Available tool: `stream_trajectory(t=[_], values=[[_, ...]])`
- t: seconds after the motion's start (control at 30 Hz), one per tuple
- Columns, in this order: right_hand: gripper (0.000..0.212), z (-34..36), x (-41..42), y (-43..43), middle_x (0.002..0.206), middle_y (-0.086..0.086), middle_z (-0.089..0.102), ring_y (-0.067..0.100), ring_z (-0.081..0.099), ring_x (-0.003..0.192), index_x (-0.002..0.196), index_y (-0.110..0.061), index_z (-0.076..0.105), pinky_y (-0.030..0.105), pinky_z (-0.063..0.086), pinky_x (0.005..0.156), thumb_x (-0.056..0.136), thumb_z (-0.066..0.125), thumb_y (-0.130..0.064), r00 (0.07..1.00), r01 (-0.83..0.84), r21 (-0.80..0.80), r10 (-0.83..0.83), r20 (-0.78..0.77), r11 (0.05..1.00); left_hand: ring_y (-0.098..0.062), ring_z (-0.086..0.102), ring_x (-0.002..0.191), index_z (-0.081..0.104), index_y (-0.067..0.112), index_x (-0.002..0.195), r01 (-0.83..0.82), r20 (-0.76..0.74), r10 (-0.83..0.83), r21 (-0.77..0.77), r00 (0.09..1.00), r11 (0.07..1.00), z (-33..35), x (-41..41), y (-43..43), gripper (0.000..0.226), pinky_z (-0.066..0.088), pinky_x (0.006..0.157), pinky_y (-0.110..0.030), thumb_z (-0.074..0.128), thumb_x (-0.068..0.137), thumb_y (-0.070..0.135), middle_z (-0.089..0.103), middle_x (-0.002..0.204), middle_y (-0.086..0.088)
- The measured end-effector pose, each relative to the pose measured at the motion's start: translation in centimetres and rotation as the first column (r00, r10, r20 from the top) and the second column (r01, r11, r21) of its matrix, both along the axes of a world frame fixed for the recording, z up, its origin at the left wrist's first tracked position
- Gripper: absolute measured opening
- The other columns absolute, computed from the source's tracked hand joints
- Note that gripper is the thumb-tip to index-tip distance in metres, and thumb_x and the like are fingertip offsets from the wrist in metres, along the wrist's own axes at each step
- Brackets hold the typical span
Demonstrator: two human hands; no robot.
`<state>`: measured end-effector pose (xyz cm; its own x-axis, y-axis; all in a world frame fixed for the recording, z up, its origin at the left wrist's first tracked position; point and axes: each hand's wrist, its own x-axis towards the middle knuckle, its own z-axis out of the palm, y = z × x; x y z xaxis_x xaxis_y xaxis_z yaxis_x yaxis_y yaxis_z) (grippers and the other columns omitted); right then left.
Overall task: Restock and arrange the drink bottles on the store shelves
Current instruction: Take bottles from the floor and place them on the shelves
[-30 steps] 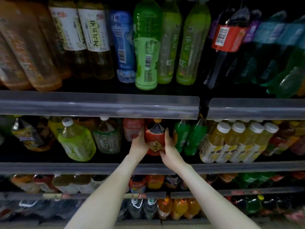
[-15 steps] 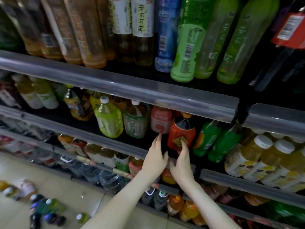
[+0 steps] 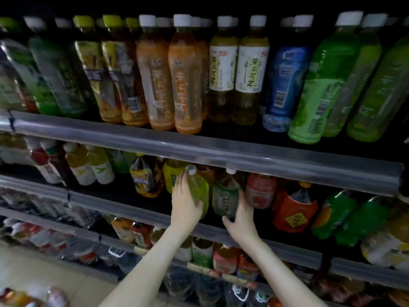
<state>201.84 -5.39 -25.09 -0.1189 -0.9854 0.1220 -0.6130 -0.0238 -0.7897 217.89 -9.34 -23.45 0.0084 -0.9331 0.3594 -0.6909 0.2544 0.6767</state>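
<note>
One head-worn view, looking forward and slightly down at shelf rail point(image 3: 221, 151), rolled, with rail sloping down rightward. Close in, with left hand point(image 3: 186, 202) round yellow-green bottle point(image 3: 200, 187) and right hand point(image 3: 241, 220) beside it, just below rail. Tall bottles point(image 3: 186, 85) above rail, floor point(image 3: 33, 269) far below-left of rail

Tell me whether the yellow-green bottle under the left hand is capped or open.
Capped: a white cap tops the yellow-green bottle, just above the left hand.
</note>
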Motion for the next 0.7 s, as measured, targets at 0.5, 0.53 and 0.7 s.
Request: stream_trajectory(t=[0.5, 0.53, 0.7], values=[[0.098, 2.2, 6.5, -1.5, 0.158, -0.001, 0.006, 0.021, 0.005, 0.145, 0.152, -0.026, 0.005, 0.042, 0.015, 0.119, 0.082, 0.073, -0.028, 0.993, 0.092, 0.055, -0.087, -0.078, 0.994, -0.030, 0.050, 0.102, 0.056, 0.001, 0.114, 0.244, 0.011, -0.244, -0.061, 0.970, 0.968, 1.1, 4.7, -3.3, 0.037, 0.038, 0.083, -0.029, 0.069, 0.086, 0.020, 0.052, 0.109, -0.016], [0.100, 2.3, 7.1, -1.6, 0.159, -0.003, 0.005, 0.020, 0.004, 0.146, 0.152, -0.029, 0.004, 0.044, 0.015, 0.119, 0.081, 0.074, -0.030, 0.994, 0.019, 0.087, -0.009, -0.108, 0.996, -0.028, 0.050, 0.099, 0.057, 0.002, 0.113, 0.273, 0.015, -0.273, -0.083, 0.962, 0.958, 0.8, 5.2, -2.6, 0.037, 0.036, 0.083, -0.026, 0.071, 0.084, 0.021, 0.052, 0.106, -0.014], [0.095, 1.7, 10.2, -2.8, 0.154, 0.008, 0.021, 0.029, 0.023, 0.142, 0.149, -0.031, 0.014, 0.043, 0.029, 0.114, 0.077, 0.075, -0.032, 0.961, -0.091, 0.216, 0.143, -0.237, 0.972, -0.015, 0.045, 0.101, 0.059, 0.006, 0.115, 0.408, 0.064, -0.404, -0.090, 0.913, 0.909, -0.1, 7.5, -0.4, 0.038, 0.024, 0.087, -0.011, 0.072, 0.082, 0.021, 0.058, 0.111, -0.008]])
